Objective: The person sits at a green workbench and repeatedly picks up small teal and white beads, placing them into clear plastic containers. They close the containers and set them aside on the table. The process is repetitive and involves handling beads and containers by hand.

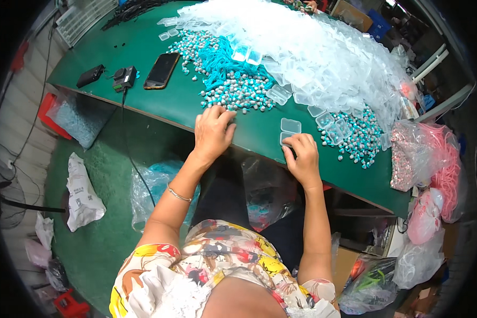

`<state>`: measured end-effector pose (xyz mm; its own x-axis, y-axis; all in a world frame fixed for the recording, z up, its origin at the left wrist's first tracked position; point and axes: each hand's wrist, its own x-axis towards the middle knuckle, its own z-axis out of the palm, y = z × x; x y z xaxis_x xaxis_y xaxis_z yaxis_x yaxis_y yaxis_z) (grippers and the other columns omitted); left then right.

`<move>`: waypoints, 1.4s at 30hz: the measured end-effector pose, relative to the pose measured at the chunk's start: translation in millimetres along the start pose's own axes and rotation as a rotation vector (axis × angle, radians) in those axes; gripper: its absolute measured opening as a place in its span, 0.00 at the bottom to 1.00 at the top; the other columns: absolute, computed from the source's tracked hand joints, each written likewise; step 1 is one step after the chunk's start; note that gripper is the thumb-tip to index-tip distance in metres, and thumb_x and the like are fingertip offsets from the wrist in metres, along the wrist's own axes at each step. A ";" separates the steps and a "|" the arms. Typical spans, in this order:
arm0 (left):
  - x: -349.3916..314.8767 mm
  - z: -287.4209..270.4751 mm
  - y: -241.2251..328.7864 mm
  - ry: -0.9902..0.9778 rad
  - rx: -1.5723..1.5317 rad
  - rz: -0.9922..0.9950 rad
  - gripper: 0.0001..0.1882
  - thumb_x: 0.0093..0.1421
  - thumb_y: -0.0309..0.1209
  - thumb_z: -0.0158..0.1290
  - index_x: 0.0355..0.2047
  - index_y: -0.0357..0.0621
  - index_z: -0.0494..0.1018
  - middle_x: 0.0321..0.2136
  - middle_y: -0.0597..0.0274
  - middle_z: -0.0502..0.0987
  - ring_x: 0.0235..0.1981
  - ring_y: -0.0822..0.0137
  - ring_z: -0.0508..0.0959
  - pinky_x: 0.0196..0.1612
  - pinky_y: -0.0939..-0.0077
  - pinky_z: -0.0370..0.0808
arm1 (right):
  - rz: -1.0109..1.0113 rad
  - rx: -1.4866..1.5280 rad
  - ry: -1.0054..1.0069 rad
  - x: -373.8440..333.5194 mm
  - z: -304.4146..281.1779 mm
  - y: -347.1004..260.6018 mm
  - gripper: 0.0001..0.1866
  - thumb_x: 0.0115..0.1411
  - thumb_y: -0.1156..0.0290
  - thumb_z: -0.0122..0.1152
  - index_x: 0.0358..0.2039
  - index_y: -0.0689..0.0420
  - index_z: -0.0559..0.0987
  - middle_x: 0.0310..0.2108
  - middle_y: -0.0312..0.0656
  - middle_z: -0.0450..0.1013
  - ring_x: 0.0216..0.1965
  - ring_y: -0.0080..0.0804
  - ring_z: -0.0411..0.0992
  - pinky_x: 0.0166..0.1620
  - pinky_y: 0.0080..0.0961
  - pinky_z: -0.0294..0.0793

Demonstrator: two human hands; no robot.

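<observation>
My left hand (213,133) is at the table's front edge, just short of a pile of small teal-and-grey earplug-like pieces (233,95). Its thumb stands apart from the bent fingers, and nothing shows between them. Teal cords (217,66) lie bundled across that pile. My right hand (305,156) has its fingertips and thumb on a small clear plastic case (290,125). The case lies open, its lid half away from me; my fingers partly cover the nearer half. A second pile of teal-and-grey pieces (358,139) lies to the right of this hand, with clear cases on it.
A large heap of clear plastic cases (312,42) covers the far part of the green table (111,63). A phone (161,70) and a small black device (124,78) with a cable lie at the left. Bags with pink cords (440,164) hang at the right.
</observation>
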<state>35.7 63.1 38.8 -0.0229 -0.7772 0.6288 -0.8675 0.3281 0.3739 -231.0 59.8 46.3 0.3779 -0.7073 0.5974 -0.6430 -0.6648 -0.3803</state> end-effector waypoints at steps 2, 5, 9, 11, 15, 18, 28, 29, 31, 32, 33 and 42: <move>-0.6 -0.9 -0.2 -0.032 0.021 -0.014 0.14 0.50 0.27 0.64 0.38 0.49 0.78 0.36 0.64 0.74 0.40 0.59 0.75 0.39 0.62 0.68 | 0.009 -0.006 -0.012 -1.0 0.3 -0.8 0.08 0.50 0.75 0.67 0.33 0.54 0.79 0.35 0.39 0.73 0.43 0.42 0.71 0.44 0.37 0.68; 3.3 4.5 -2.0 -0.024 0.028 0.014 0.10 0.51 0.26 0.62 0.35 0.47 0.78 0.34 0.63 0.74 0.39 0.58 0.75 0.38 0.62 0.68 | 0.007 -0.008 0.000 -3.7 1.4 0.1 0.08 0.50 0.74 0.67 0.32 0.54 0.80 0.35 0.38 0.73 0.42 0.41 0.71 0.44 0.37 0.68; 4.8 10.8 -0.3 -0.010 0.047 0.117 0.07 0.51 0.24 0.59 0.33 0.46 0.78 0.30 0.61 0.74 0.36 0.58 0.76 0.37 0.61 0.69 | 0.003 -0.009 0.008 -5.1 -1.8 0.9 0.07 0.51 0.74 0.67 0.32 0.54 0.80 0.35 0.38 0.73 0.42 0.40 0.72 0.44 0.37 0.69; 5.4 9.4 0.1 -0.002 0.065 0.137 0.08 0.51 0.23 0.58 0.33 0.45 0.77 0.30 0.60 0.75 0.36 0.57 0.76 0.38 0.61 0.70 | -0.006 -0.013 0.011 -4.3 -1.5 -0.1 0.07 0.51 0.74 0.67 0.32 0.54 0.80 0.34 0.38 0.73 0.41 0.40 0.72 0.44 0.37 0.69; 10.2 4.0 5.9 -0.027 0.036 0.134 0.10 0.50 0.20 0.57 0.35 0.41 0.76 0.30 0.55 0.75 0.36 0.52 0.76 0.40 0.58 0.74 | -0.019 -0.009 0.012 -6.0 -1.0 2.0 0.07 0.50 0.74 0.67 0.31 0.54 0.80 0.33 0.38 0.73 0.40 0.39 0.72 0.43 0.36 0.69; 12.9 6.4 6.8 -0.028 0.043 0.111 0.10 0.50 0.19 0.56 0.34 0.40 0.76 0.29 0.54 0.74 0.35 0.51 0.76 0.39 0.57 0.74 | -0.038 -0.009 0.035 -3.0 -4.9 -2.6 0.07 0.50 0.74 0.67 0.31 0.54 0.80 0.34 0.38 0.74 0.40 0.39 0.72 0.43 0.36 0.69; 11.8 5.4 9.3 0.000 0.252 0.092 0.02 0.53 0.26 0.55 0.25 0.45 0.76 0.25 0.59 0.75 0.30 0.56 0.78 0.32 0.59 0.70 | 0.526 -0.551 0.302 -54.4 -72.1 54.8 0.05 0.57 0.67 0.63 0.34 0.50 0.81 0.32 0.36 0.76 0.39 0.39 0.73 0.45 0.40 0.67; 10.8 7.5 8.6 -0.001 0.238 0.097 0.01 0.53 0.26 0.55 0.25 0.45 0.76 0.25 0.59 0.75 0.30 0.56 0.78 0.32 0.59 0.70 | 0.526 -0.559 0.277 -58.8 -71.5 59.6 0.05 0.57 0.67 0.63 0.34 0.50 0.81 0.33 0.36 0.76 0.39 0.40 0.73 0.45 0.40 0.67; 11.2 9.5 6.7 -0.002 0.213 0.113 0.02 0.53 0.25 0.55 0.24 0.45 0.75 0.25 0.59 0.75 0.30 0.55 0.78 0.32 0.59 0.70 | 0.525 -0.571 0.234 -63.3 -69.1 65.3 0.04 0.58 0.67 0.63 0.34 0.50 0.81 0.33 0.36 0.76 0.39 0.40 0.73 0.45 0.41 0.67; 11.7 10.3 7.9 0.002 0.206 0.115 0.01 0.52 0.25 0.55 0.24 0.44 0.75 0.25 0.58 0.75 0.30 0.55 0.78 0.32 0.59 0.70 | 0.522 -0.559 0.246 -65.5 -67.8 66.5 0.04 0.58 0.67 0.62 0.33 0.50 0.82 0.33 0.36 0.77 0.40 0.40 0.74 0.45 0.40 0.67; 11.3 9.4 7.6 0.002 0.208 0.117 0.01 0.52 0.25 0.55 0.24 0.44 0.75 0.25 0.58 0.75 0.30 0.55 0.77 0.32 0.59 0.70 | 0.525 -0.519 0.243 -65.9 -66.0 66.3 0.04 0.58 0.67 0.63 0.33 0.51 0.82 0.32 0.36 0.77 0.39 0.39 0.74 0.45 0.40 0.67; 13.6 6.5 8.3 -0.003 0.147 0.111 0.05 0.50 0.24 0.57 0.29 0.44 0.75 0.26 0.57 0.75 0.31 0.54 0.77 0.35 0.59 0.69 | 0.426 -0.086 0.263 -50.9 -50.5 36.4 0.06 0.52 0.75 0.67 0.31 0.52 0.81 0.28 0.34 0.78 0.31 0.33 0.74 0.42 0.34 0.68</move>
<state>25.0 51.8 46.1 -0.1234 -0.7421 0.6588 -0.9230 0.3296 0.1985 -307.3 83.8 37.7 -0.1039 -0.8194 0.5638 -0.7604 -0.3000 -0.5760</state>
